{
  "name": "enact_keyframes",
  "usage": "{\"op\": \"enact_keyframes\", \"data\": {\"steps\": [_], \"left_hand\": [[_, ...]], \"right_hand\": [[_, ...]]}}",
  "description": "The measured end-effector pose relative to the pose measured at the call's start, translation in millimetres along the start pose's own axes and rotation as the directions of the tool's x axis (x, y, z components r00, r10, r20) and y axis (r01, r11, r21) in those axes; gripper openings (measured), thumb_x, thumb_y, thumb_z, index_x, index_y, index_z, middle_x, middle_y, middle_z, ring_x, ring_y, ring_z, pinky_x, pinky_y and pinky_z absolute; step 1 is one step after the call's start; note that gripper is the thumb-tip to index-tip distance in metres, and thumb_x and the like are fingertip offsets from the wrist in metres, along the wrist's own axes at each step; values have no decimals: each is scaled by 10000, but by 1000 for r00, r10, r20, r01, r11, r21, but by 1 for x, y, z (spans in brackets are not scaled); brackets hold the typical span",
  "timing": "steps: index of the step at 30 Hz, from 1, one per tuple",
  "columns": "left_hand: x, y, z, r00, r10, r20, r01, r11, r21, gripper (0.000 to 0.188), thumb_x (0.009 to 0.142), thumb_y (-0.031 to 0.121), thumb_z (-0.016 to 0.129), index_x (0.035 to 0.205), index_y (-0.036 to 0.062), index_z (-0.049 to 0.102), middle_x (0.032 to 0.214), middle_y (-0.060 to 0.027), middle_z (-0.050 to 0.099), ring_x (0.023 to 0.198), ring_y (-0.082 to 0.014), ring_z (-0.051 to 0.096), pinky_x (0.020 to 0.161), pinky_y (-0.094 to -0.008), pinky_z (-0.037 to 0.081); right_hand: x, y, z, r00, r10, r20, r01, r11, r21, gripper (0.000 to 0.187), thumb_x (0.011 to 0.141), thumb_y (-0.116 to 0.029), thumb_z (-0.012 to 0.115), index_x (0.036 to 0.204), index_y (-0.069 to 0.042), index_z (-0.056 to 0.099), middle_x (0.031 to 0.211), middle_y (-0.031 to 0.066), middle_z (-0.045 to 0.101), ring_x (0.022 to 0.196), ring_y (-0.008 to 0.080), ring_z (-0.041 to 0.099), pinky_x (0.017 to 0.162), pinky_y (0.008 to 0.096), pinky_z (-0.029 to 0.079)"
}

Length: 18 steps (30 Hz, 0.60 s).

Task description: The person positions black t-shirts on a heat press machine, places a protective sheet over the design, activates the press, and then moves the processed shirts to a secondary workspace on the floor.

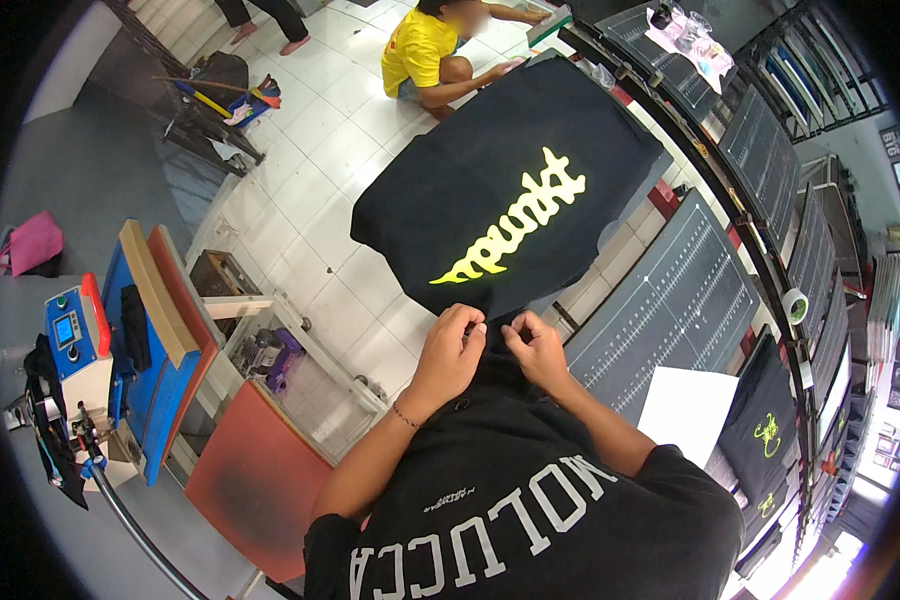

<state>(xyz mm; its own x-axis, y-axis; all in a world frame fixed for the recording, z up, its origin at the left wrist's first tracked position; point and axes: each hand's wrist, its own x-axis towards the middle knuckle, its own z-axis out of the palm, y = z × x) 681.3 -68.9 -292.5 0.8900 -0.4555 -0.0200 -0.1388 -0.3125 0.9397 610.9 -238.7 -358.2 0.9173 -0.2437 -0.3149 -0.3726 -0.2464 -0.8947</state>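
Note:
A black T-shirt (420, 200) with a bright yellow-green printed design (510, 225) lies spread flat in front of me, over a board. At its near edge my left hand (452, 348) is closed, with fingertips pinching the dark cloth. Close by on the right, my right hand (536, 348) is also closed on the same edge, thumb against the fingers. A small gap of dark fabric lies between the two hands. Part of the cloth at my fingertips is hard to tell from my own black shirt behind it.
To the right, a grey printing board (670, 290) with white ruled marks carries a white sheet (688, 410). Beyond runs a black curved rail (735, 190). A heat press (80, 330) and a red pad (255, 480) stand left. A person in yellow (420, 55) crouches ahead.

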Motion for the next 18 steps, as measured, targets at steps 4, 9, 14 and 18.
{"op": "enact_keyframes", "data": {"steps": [4,9,14,18], "left_hand": [[8,23,-19,998,21,-56,-24,999,-39,53,873,26,542,874,-27,533,795,-128,551,693,-238,537,618,-330,427],[17,54,-44,997,74,-37,-74,997,-2,63,840,28,564,867,-27,548,787,-113,570,729,-175,554,684,-310,454],[23,58,-50,973,221,68,-229,961,155,259,824,235,712,957,34,615,966,-130,633,963,-273,594,842,-396,451],[-10,43,-92,792,576,-203,-451,776,441,838,679,575,773,1293,73,503,1351,-123,514,1205,-314,503,1023,-465,356]], "right_hand": [[8,49,2,995,98,-28,-95,784,-613,307,823,-269,721,825,22,620,662,170,617,634,304,647,621,389,518],[-23,-122,-29,919,-376,123,394,893,-218,451,772,-334,746,993,38,620,831,257,661,835,458,656,720,480,518],[10,-76,48,858,-423,291,453,891,-40,362,834,-204,660,1065,66,591,955,246,671,945,366,660,781,451,508],[7,-169,29,912,-276,303,138,903,407,273,955,-201,604,1112,20,639,1037,83,674,965,155,613,861,324,488]]}}
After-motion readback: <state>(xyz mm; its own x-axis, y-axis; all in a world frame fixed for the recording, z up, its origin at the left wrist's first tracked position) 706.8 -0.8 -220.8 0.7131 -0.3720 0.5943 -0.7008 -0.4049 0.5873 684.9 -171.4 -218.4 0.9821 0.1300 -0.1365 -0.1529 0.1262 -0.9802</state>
